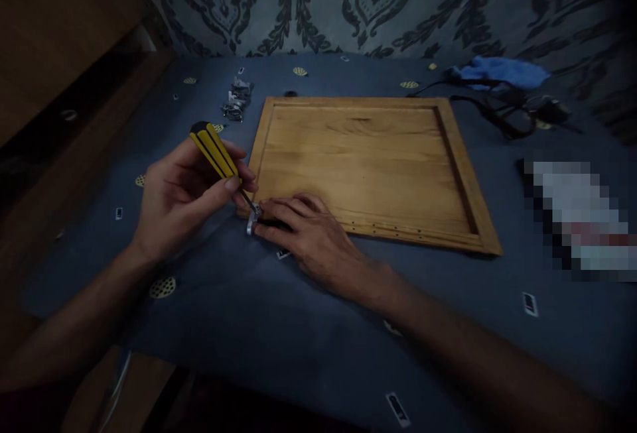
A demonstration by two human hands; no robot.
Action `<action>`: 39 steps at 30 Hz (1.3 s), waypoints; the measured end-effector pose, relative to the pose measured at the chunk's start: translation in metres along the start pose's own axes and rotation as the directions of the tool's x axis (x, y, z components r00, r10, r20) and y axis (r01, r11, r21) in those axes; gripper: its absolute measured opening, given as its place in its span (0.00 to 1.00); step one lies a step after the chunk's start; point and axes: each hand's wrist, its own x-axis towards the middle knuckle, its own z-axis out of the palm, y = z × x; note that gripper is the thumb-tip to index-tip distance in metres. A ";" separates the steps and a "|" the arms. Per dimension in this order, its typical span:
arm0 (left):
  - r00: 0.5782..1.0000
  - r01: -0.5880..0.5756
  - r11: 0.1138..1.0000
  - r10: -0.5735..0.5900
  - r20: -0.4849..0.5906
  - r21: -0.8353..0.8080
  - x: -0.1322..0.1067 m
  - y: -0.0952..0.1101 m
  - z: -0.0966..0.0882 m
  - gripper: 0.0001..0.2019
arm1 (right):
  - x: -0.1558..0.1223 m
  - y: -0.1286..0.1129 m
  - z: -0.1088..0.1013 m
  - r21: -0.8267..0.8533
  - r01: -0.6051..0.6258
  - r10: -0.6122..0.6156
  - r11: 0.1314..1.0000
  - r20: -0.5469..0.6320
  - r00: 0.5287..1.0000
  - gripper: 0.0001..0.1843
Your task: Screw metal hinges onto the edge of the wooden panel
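Note:
In my left hand [179, 197], thumb and fingers close around a screwdriver [215, 151] with a yellow and black handle. Its shaft slants down and its tip meets a small metal hinge [253, 219] at the near left corner of a wooden cabinet door [348, 154]. My right hand [318, 237] rests over the door's near edge, with its fingertips gripping the hinge against that corner. The fingers partly hide the hinge. Several small dark holes run along the near rail, right of my right hand.
Small metal parts [236, 100] lie beyond the door's left corner. Behind its right side are a blue cloth [502, 72] and a tangled black cord [512, 111]. A blurred-out pale item [580, 211] lies to the right. Wooden furniture [60, 35] borders the left.

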 end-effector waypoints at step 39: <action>0.968 -0.244 0.968 0.247 -0.055 0.055 0.004 -0.003 -0.006 0.13 | 0.000 0.000 -0.001 0.004 -0.010 0.010 1.000 0.025 1.000 0.20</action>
